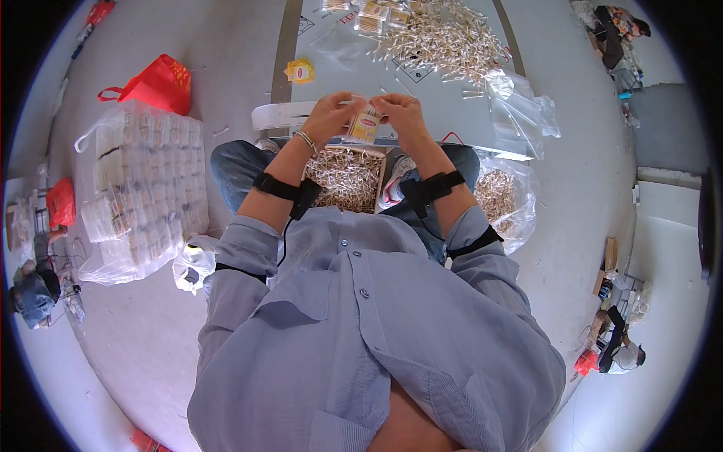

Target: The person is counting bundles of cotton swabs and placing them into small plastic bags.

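Head view: grey floor (226,68), scattered sticks (444,38).

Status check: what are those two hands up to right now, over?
Left hand and right hand both gripping small packet. Box of sticks below in lap. Nothing in the way.

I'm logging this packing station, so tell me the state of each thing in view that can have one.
Small clear packet with a yellow label: held up, pinched at its top by both hands.
Left hand: gripping the packet.
Right hand: gripping the packet.
Brown cardboard box: open, full of pale sticks.
Red plastic bag: slumped on the floor.
Large clear bag of filled packets: full, lying flat.
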